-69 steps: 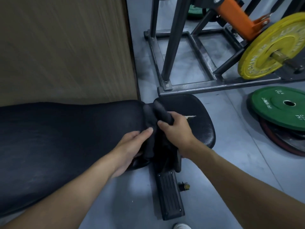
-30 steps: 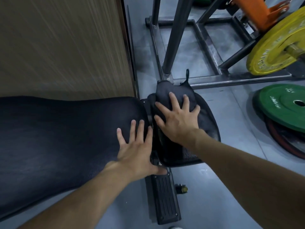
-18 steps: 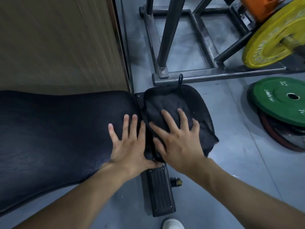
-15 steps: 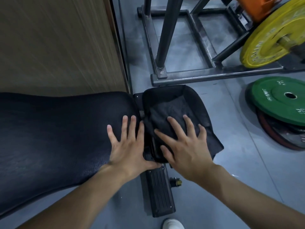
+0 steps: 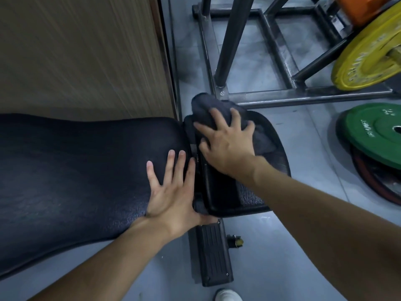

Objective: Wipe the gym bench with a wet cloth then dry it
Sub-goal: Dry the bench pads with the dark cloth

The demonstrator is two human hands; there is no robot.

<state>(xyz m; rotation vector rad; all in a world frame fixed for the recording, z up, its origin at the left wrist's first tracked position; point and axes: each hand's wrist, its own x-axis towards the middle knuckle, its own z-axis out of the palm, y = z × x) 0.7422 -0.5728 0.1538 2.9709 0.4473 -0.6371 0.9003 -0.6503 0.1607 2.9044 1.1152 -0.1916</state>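
The gym bench has a long black back pad on the left and a smaller black seat pad on the right. A dark cloth lies bunched on the far part of the seat pad. My right hand presses flat on the cloth with fingers spread. My left hand rests flat on the near right end of the back pad, fingers straight, thumb by the gap between the pads.
A wooden panel stands behind the bench. A steel rack frame sits just beyond the seat pad. A yellow plate hangs on a bar; a green plate lies on the floor at right. The bench foot is below.
My right hand has pushed the cloth from the near part of the seat pad to its far edge, bunching it. My left hand stays flat on the back pad.
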